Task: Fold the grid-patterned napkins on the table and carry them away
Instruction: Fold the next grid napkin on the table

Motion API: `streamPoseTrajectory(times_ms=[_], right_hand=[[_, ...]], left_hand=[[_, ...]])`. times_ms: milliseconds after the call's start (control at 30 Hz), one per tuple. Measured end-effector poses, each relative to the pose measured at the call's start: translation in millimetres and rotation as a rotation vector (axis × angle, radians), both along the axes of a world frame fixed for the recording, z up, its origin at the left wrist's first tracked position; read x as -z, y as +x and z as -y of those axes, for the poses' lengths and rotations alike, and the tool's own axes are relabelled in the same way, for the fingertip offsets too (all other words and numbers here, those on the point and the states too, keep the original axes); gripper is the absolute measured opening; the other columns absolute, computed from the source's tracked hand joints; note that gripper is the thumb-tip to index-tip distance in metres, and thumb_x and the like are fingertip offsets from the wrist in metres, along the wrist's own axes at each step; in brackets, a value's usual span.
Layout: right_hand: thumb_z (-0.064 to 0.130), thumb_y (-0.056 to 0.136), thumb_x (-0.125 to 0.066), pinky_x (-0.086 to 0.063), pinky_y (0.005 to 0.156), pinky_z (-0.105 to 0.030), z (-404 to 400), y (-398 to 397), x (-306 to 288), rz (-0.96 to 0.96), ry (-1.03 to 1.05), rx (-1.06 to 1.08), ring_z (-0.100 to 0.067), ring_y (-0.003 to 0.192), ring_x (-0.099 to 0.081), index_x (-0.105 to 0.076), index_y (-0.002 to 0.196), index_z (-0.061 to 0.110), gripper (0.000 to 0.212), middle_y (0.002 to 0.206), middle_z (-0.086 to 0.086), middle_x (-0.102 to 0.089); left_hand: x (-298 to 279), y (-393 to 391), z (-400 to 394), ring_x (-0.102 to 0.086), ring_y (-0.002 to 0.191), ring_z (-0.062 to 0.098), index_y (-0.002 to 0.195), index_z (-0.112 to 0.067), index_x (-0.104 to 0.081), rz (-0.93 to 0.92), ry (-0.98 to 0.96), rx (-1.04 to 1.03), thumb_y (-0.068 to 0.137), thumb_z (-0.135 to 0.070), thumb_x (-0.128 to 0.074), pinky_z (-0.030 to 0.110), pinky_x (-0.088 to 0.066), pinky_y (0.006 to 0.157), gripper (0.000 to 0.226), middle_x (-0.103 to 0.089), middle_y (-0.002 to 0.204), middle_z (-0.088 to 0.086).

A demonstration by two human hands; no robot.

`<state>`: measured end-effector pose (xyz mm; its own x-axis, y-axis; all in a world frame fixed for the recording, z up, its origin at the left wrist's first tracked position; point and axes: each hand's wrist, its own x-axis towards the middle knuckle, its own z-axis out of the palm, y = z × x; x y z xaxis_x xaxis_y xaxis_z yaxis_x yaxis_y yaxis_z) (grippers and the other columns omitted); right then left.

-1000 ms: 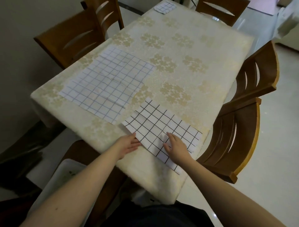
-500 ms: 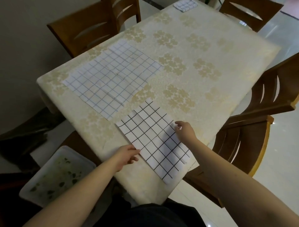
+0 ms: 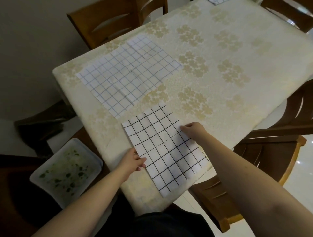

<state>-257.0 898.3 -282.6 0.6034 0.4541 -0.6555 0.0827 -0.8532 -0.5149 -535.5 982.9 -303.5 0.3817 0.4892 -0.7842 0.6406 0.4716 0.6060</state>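
A white napkin with a bold black grid (image 3: 162,152) lies flat at the near corner of the table (image 3: 228,50), partly over its edge. My left hand (image 3: 134,161) pinches the middle of its left edge. My right hand (image 3: 193,131), fingers curled, pinches its right edge near the far corner. A larger napkin with a thin blue grid (image 3: 130,76) lies spread out and creased farther left. The corner of a third grid napkin (image 3: 216,1) shows at the table's far end.
The table wears a cream cloth with a flower pattern. Wooden chairs stand at the far left (image 3: 108,22), at the right (image 3: 274,152) and at the far right corner (image 3: 288,13). A white tray with green specks (image 3: 66,170) sits low at my left.
My right hand has slid from the napkin's near middle to its right edge and taken hold there. The left hand stayed at the left edge. The napkin has turned slightly and my view has moved closer.
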Motion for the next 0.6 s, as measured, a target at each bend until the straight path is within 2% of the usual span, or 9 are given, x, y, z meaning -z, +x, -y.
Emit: streamPoseTrajectory(times_ms=[67, 133, 267, 400, 500, 600], right_hand=[[0.046, 0.090, -0.063, -0.041, 0.062, -0.029, 3, -1, -7, -0.026, -0.062, -0.078, -0.022, 0.068, -0.051, -0.066, 0.115, -0.005, 0.056, 0.084, -0.010, -0.057], [0.050, 0.089, -0.063, -0.038, 0.053, -0.025, 7, -2, -11, -0.034, -0.083, -0.115, -0.017, 0.064, -0.050, -0.066, 0.120, 0.004, 0.055, 0.087, -0.006, -0.059], [0.052, 0.084, -0.068, -0.034, 0.048, -0.024, 17, -2, -13, -0.106, 0.011, -0.013, -0.014, 0.052, -0.041, -0.068, 0.115, 0.007, 0.055, 0.061, 0.003, -0.047], [0.045, 0.085, -0.070, -0.030, 0.043, -0.025, 28, -2, -18, -0.223, 0.121, 0.110, -0.014, 0.045, -0.030, -0.069, 0.104, 0.002, 0.046, 0.052, 0.003, -0.037], [0.044, 0.086, -0.069, -0.029, 0.048, -0.026, 37, -4, -23, -0.277, 0.198, 0.175, -0.014, 0.048, -0.027, -0.070, 0.102, 0.000, 0.046, 0.055, 0.001, -0.032], [0.043, 0.089, -0.067, -0.034, 0.053, -0.025, 43, -12, -34, -0.268, 0.243, 0.211, -0.015, 0.056, -0.034, -0.070, 0.101, 0.005, 0.040, 0.062, -0.001, -0.040]], left_hand=[[-4, -3, -2, -0.069, 0.066, 0.011, 0.127, -0.007, -0.047, 0.002, 0.023, 0.004, 0.090, -0.004, -0.066, 0.021, -0.050, 0.054, 0.042, -0.066, 0.109, 0.016], [-8, -5, -6, -0.069, 0.068, 0.013, 0.128, -0.007, -0.046, 0.008, 0.053, -0.025, 0.089, -0.002, -0.066, 0.021, -0.051, 0.054, 0.044, -0.067, 0.107, 0.016], [-19, -6, -13, -0.068, 0.068, 0.016, 0.136, -0.023, -0.037, 0.048, 0.163, -0.112, 0.088, -0.003, -0.068, 0.025, -0.052, 0.056, 0.060, -0.069, 0.098, 0.011], [-30, -9, -19, -0.069, 0.066, 0.015, 0.134, -0.035, -0.039, 0.128, 0.270, -0.130, 0.088, -0.007, -0.070, 0.025, -0.054, 0.058, 0.062, -0.072, 0.094, 0.011], [-37, -11, -26, -0.069, 0.069, 0.016, 0.127, -0.038, -0.050, 0.178, 0.359, -0.044, 0.088, -0.010, -0.070, 0.024, -0.054, 0.060, 0.052, -0.072, 0.089, 0.009], [-44, -11, -37, -0.068, 0.067, 0.015, 0.109, -0.031, -0.064, 0.207, 0.428, 0.061, 0.090, -0.010, -0.068, 0.018, -0.051, 0.056, 0.029, -0.069, 0.094, 0.009]])
